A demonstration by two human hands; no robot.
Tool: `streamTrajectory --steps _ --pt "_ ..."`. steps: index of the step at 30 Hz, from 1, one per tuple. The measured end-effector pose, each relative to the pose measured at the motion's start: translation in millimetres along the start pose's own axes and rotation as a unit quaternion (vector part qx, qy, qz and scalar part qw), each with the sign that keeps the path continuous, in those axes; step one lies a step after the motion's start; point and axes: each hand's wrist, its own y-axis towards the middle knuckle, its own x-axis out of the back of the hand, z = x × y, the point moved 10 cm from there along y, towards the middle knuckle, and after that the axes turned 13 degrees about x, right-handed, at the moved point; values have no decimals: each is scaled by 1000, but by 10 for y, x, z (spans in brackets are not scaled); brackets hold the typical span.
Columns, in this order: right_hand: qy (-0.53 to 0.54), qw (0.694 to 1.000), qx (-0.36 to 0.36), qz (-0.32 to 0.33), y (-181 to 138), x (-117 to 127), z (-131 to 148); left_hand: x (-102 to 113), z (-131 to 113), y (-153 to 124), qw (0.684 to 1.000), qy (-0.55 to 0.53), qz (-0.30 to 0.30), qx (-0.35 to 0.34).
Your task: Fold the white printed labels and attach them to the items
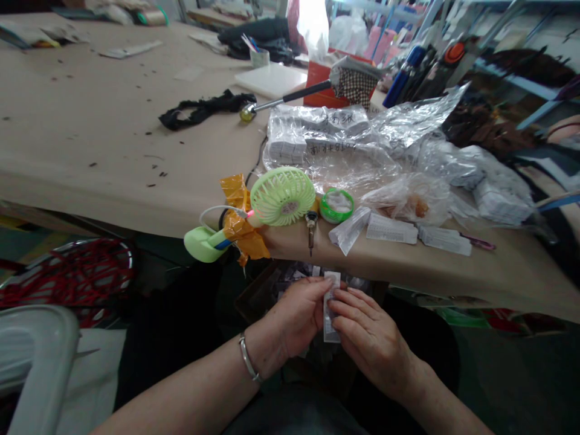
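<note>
Just in front of the table edge, both hands hold a small stack of white printed labels, kept upright between them. My left hand is closed on its left side, the thumb pressed on the upper face. From the other side my right hand grips it with the fingers laid over its right edge. Above the hands, a soldering iron points down at the table edge. On the table lie more label stacks beside a green round tin. A box with many loose labels sits below the hands.
A light green fan is fixed to the table edge with brown tape. Clear plastic bags of labels cover the table's right part. Farther back lie a hammer-like tool and black cloth. A white stool stands lower left.
</note>
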Motion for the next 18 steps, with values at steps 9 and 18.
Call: streamTrajectory --steps 9,18 --pt "2 1000 -2 -2 13 -6 56 8 23 22 1000 22 -20 0" --pt "-327 897 -298 12 -953 890 -1260 250 65 81 990 99 -94 25"
